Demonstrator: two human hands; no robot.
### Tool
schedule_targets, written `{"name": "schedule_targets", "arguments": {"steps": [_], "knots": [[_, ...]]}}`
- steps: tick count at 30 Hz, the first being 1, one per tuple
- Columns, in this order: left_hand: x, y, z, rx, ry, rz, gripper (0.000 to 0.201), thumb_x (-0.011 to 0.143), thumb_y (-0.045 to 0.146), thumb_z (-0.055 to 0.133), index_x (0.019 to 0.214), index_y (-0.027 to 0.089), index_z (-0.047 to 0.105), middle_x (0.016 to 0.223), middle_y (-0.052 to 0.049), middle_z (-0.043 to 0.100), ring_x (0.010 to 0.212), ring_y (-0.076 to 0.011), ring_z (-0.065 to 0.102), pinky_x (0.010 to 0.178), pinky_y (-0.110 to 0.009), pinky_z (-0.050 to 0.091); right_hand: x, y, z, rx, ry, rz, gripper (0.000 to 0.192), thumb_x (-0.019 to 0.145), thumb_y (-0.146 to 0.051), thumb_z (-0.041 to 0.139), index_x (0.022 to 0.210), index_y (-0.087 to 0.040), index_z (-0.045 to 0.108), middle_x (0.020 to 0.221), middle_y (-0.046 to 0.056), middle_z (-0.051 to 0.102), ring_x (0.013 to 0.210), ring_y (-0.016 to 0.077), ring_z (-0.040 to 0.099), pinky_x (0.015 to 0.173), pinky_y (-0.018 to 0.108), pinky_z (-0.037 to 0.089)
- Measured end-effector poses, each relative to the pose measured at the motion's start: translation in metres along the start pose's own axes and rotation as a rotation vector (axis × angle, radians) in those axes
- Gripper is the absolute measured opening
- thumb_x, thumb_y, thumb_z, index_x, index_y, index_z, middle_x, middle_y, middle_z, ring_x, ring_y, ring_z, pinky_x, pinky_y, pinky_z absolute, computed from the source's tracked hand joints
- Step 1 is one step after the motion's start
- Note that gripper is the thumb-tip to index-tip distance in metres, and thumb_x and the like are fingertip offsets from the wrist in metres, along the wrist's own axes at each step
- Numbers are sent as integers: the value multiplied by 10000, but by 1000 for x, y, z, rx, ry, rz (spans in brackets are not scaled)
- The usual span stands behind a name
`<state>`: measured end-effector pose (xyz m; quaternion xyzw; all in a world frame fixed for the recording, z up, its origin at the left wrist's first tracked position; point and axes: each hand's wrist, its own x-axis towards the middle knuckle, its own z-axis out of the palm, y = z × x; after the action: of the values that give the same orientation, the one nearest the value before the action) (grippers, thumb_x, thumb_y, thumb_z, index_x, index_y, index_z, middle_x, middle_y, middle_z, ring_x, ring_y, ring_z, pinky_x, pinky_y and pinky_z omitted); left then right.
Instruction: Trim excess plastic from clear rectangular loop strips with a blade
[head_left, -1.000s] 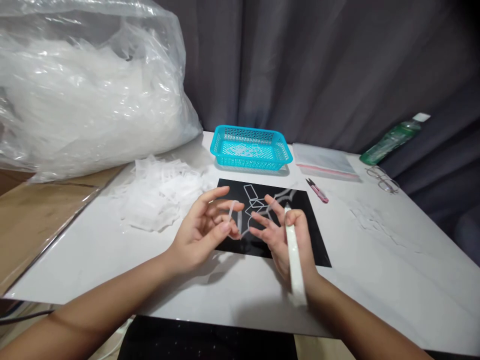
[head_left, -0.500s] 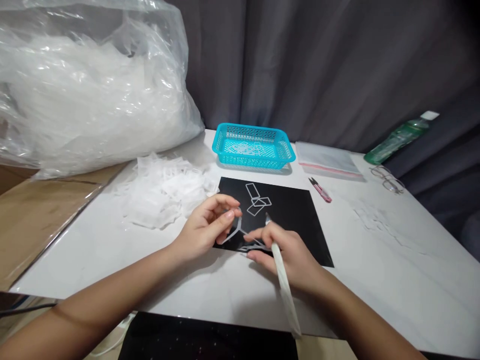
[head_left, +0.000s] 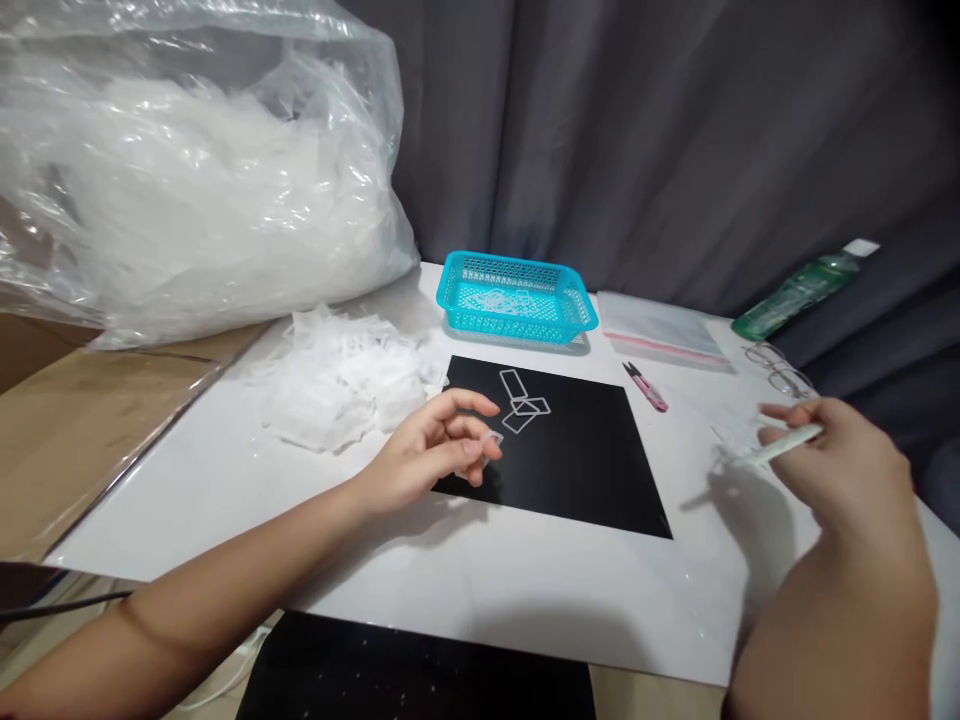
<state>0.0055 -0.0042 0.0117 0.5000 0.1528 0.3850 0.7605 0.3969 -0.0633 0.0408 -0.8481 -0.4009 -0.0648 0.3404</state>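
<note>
My left hand [head_left: 442, 440] hovers over the near left part of a black mat [head_left: 585, 450], its thumb and fingers pinching a small translucent plastic piece [head_left: 491, 440]. On the mat lie several thin white rectangular frames [head_left: 526, 407], partly overlapping. Away to the right, my right hand [head_left: 847, 450] is closed around a slim pen-like tool with a whitish handle [head_left: 780, 446]. The tool's tip points left and is blurred. Beneath and beside that hand are clear plastic scraps [head_left: 724, 435] on the white table [head_left: 585, 590].
A blue basket [head_left: 517, 325] at the back holds small white pieces. Left of the mat is a heap of translucent pieces [head_left: 337, 380], with a big plastic bag [head_left: 202, 190] behind. Pink thread snips [head_left: 646, 388], zip bags [head_left: 667, 335], a green bottle [head_left: 802, 290] and glasses [head_left: 780, 370] lie right.
My right hand has swung from the mat far to the right with the tool, and the strips between my hands are gone from there. My left hand stays near the mat, still pinching a piece.
</note>
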Motion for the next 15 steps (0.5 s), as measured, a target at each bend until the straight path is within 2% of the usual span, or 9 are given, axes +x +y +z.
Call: {"name": "schedule_targets", "arguments": {"steps": [3,4,6,8,10,12,13,15], "knots": [[-7,2,6,110,-48,67,272,889,133,610,1140,201,531,937,-28,706,762,-94,700,718,-196,580,16,20,-8,-384,-208,301,282,514,-173,776,501,-269,512,524,131,594,809,382,628,538,433,295],[-9,2,8,156,-55,101,281,896,118,597,1153,200,519,947,-35,714,809,-107,710,751,-208,590,18,21,-9,-433,-220,343,287,522,-219,785,491,-277,506,481,135,554,853,408,613,539,439,278],[-13,1,13,255,-56,177,312,897,97,589,1180,194,500,958,-53,727,885,-138,718,793,-237,605,12,11,-8,-397,-190,291,298,567,-278,782,507,-282,491,479,124,544,861,395,609,555,441,290],[-16,-1,16,363,-58,256,345,892,90,593,1207,185,490,972,-72,735,913,-168,722,794,-262,621,-5,-10,-3,-198,-120,125,301,625,-252,763,556,-273,471,558,91,605,774,311,631,601,424,356],[-17,-3,16,498,-61,349,381,886,74,591,1237,176,482,982,-85,741,901,-183,729,785,-261,628,-32,-41,6,169,-55,-80,314,690,-247,735,598,-255,434,696,66,684,749,249,655,681,394,435],[-16,-4,14,673,-58,453,436,876,52,585,1277,172,461,967,-84,750,884,-182,734,766,-231,624,-66,-73,16,550,-204,-232,374,724,-317,740,605,-243,394,765,60,727,766,239,687,703,364,497],[-15,-5,14,763,-57,501,468,867,41,587,1293,173,445,959,-81,754,876,-178,736,754,-214,620,-82,-87,20,672,-323,-270,386,735,-317,740,608,-239,384,785,60,741,776,238,702,706,358,520],[-13,-6,12,903,-66,588,509,844,24,600,1293,176,414,945,-76,758,850,-166,740,732,-195,610,-112,-109,26,782,-544,-269,389,766,-283,725,626,-238,366,853,75,760,785,231,717,691,349,548]]}}
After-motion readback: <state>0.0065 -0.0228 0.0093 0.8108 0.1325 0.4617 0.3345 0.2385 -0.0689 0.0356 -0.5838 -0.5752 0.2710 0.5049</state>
